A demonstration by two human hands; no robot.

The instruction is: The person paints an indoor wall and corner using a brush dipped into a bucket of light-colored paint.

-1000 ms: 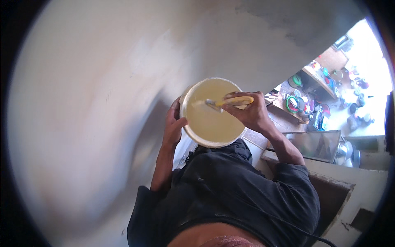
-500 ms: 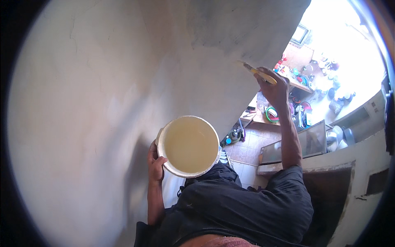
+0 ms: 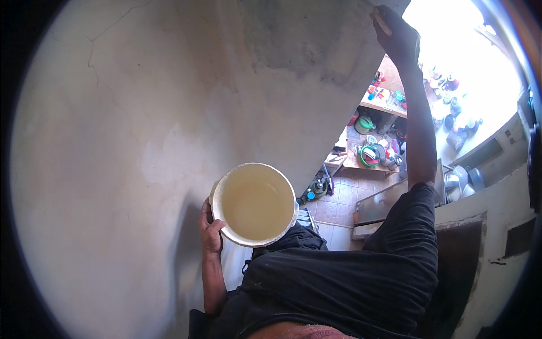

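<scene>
My left hand (image 3: pixel 211 234) grips the side of a white plastic bucket (image 3: pixel 254 204) holding pale, cream-coloured liquid, held low in front of my dark shirt. High at the upper right, my right hand (image 3: pixel 400 42) is raised with its fingers closed on the pale yellow handle of a brush (image 3: pixel 381 22), at the top edge of the plastered wall (image 3: pixel 141 130). The bristles are hidden, so I cannot tell whether they touch it. The wall has fine cracks, whitish patches and a grey patch near my right hand.
Below at the right is a tiled floor (image 3: pixel 350 191) with a low bench (image 3: pixel 354 164) of tubs and utensils and a higher shelf (image 3: pixel 370 103) of items. A glass-fronted cabinet (image 3: pixel 378 206) and metal pots (image 3: pixel 457 186) stand beside a ledge (image 3: pixel 460 210). Bright light fills the top right.
My right hand has lifted the brush out of the bucket and reached far up and right along the wall. My left hand has lowered the bucket, moving it slightly left.
</scene>
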